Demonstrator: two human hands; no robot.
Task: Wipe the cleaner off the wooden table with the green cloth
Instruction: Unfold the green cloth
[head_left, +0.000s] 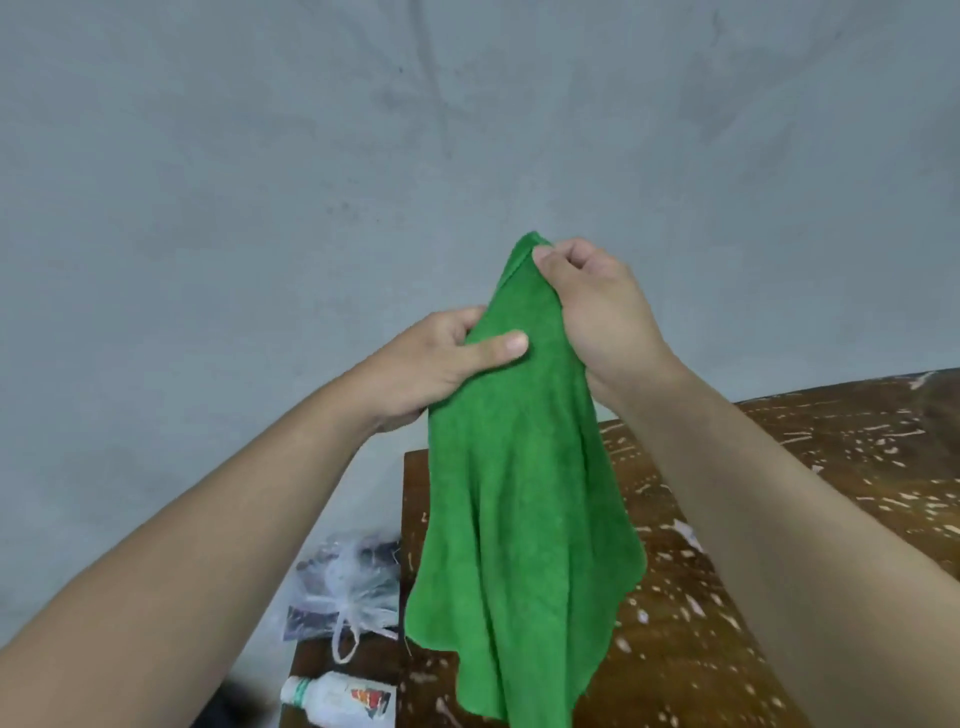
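The top of the cloth (519, 519) is pinched in the grip of the right hand (597, 312), whose fingers are curled tightly, just right of the frame's centre. A fold lower down is held between the thumb and fingers of the left hand (431, 364), just left of centre. The rest of the cloth is seen hanging loose in the air above the tabletop (779, 467) at the lower right, which is covered in white streaks of cleaner (883, 452). No wiping is judged to be done yet. If the cloth is lowered this loose, only a thin edge may be dragged through the cleaner, and smears may be left. A trailing corner could also be swept past the tabletop's left edge, where a bottle (337, 699) and a plastic bag (353, 587) are seen at the lower left, and the bottle might be knocked.
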